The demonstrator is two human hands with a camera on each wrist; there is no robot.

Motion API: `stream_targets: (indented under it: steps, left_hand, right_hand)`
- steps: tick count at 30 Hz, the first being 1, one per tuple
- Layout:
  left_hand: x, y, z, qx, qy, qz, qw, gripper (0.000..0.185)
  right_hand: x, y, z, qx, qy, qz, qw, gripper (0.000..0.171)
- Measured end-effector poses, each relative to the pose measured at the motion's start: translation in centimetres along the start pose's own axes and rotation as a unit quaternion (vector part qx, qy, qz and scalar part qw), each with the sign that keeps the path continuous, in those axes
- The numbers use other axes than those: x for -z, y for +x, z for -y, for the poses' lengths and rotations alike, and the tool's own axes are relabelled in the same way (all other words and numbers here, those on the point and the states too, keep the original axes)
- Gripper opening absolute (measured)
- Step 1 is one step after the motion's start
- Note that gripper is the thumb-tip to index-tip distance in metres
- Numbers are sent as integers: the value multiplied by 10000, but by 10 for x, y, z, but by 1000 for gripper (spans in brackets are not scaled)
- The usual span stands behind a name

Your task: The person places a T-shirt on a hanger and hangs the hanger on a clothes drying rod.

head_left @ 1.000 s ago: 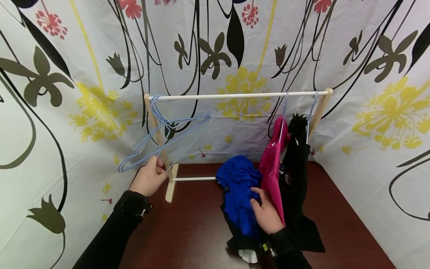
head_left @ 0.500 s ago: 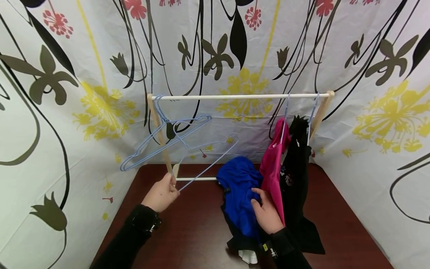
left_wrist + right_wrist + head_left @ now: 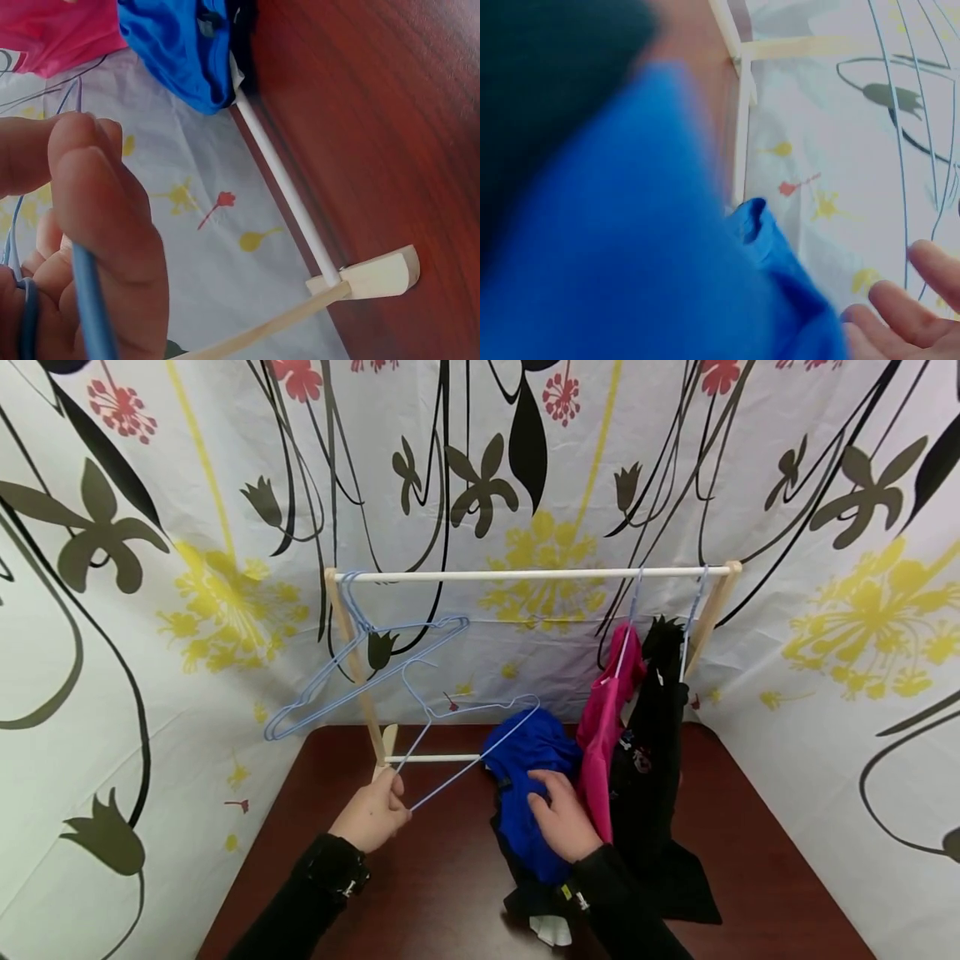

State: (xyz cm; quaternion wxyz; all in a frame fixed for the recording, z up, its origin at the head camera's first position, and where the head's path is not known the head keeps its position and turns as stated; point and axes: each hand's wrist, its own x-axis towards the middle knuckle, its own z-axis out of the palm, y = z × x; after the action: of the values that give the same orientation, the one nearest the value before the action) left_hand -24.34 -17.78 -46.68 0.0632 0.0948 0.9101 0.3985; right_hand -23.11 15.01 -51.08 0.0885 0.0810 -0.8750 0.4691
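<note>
The left hand [image 3: 372, 814], in a black sleeve, pinched one lower corner of a thin light-blue wire hanger [image 3: 457, 739] between thumb and curled fingers; the left wrist view showed the smooth coated wire running through that pinch. The hanger slanted up toward two o'clock from the hand, its small hook [image 3: 415, 675] standing free in the air and its far shoulder reaching over the top of a crumpled bright-blue soft fabric garment [image 3: 529, 793]. That garment lay heaped on the glossy dark reddish-brown wooden table [image 3: 750, 868], at about three o'clock from the left hand, with a black cloth [image 3: 525, 902] and a scrap of white [image 3: 550, 929] beneath it. The right hand [image 3: 561, 817] rested on the blue fabric with fingers loosely spread and only slightly bent, pressing on the cloth rather than gripping it. Behind stood a small clothes rack of pale wooden uprights and round white rods [image 3: 525, 575]. At its ten o'clock end hung a bunch of matching blue wire hangers [image 3: 352, 681], tilted outward. At its two o'clock end a limp pink top [image 3: 603, 727] and a black garment [image 3: 654, 752] hung side by side, the black one trailing onto the table. A white cloth backdrop printed with yellow blooms and black vines [image 3: 150, 568] enclosed the scene.
</note>
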Motion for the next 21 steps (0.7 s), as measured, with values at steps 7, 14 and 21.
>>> stream_targets:
  steps: [7,14,21]
  left_hand:
    - [2,2,0,147,-149,-55,9998,28]
    - [6,6,3,129,-251,-75,9996,29]
    - [2,7,1,161,-296,16,9994,29]
  right_hand:
    - [-30,48,24,549,-1484,556,9858,42]
    - [-69,102,24,773,-3260,975,9371,48]
    - [-73,135,-9,1173,-3922,870,9082,50]
